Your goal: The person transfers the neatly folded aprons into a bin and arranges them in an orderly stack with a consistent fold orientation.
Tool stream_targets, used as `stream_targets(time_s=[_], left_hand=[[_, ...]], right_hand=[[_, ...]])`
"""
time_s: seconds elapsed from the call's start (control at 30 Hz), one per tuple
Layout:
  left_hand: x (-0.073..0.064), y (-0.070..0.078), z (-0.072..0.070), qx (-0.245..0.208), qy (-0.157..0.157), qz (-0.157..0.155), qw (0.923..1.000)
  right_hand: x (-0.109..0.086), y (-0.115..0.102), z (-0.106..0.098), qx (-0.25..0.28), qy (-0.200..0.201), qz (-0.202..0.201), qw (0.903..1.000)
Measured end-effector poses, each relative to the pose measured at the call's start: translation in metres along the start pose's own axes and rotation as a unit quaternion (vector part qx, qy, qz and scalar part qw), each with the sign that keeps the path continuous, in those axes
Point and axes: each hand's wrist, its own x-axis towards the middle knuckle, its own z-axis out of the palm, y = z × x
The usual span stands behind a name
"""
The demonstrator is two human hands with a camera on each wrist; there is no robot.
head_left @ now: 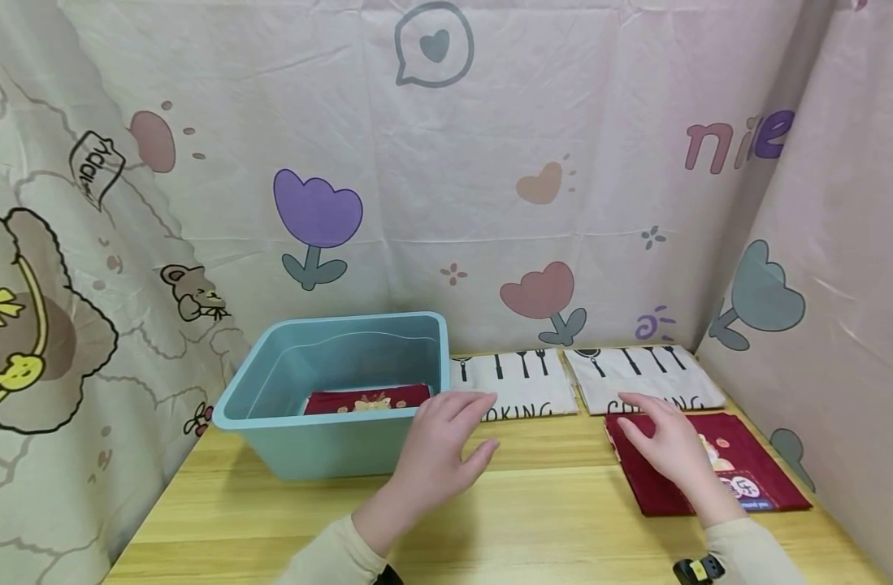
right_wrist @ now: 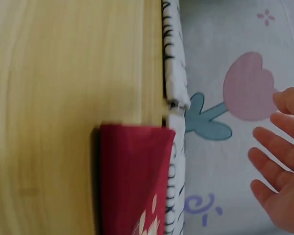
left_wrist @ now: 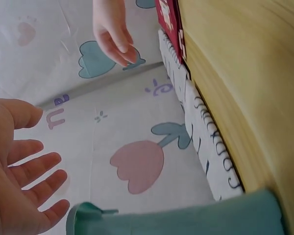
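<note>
My left hand [head_left: 442, 447] hovers at the front right corner of a light blue plastic bin [head_left: 322, 447], overlapping its rim in the head view. Its fingers are relaxed and spread, with nothing in them, as the left wrist view of that hand [left_wrist: 24, 181] also shows. A folded dark red cloth [head_left: 404, 396] with a printed figure lies inside the bin. Over another folded red cloth [head_left: 768, 455] at the right of the table is my right hand [head_left: 669, 447]. Loosely bent and holding nothing, its fingers also show in the right wrist view, above the red cloth [right_wrist: 132, 181].
Two folded white cloths with black utensil prints, one left [head_left: 505, 386] and one right [head_left: 639, 382], lie side by side along the back of the wooden table [head_left: 548, 520]. A printed curtain [head_left: 417, 162] hangs behind and at both sides.
</note>
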Motion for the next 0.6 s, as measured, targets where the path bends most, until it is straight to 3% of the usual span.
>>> stream_targets(time_s=[0.2,0.33,0.6], left_hand=[[-0.001,0.009,0.013,-0.013,-0.001,0.000,0.9999],[-0.003,0.014,0.023,-0.021,-0.007,-0.002,0.9998],[-0.008,0.018,0.038,-0.037,-0.056,-0.057,0.9961]], right_hand=[[-0.007,0.019,-0.005,-0.009,-0.059,0.058,0.9966],[-0.009,0.034,-0.006,-0.026,-0.080,0.070,0.9940],[-0.016,0.054,-0.005,-0.036,-0.121,0.063,0.9900]])
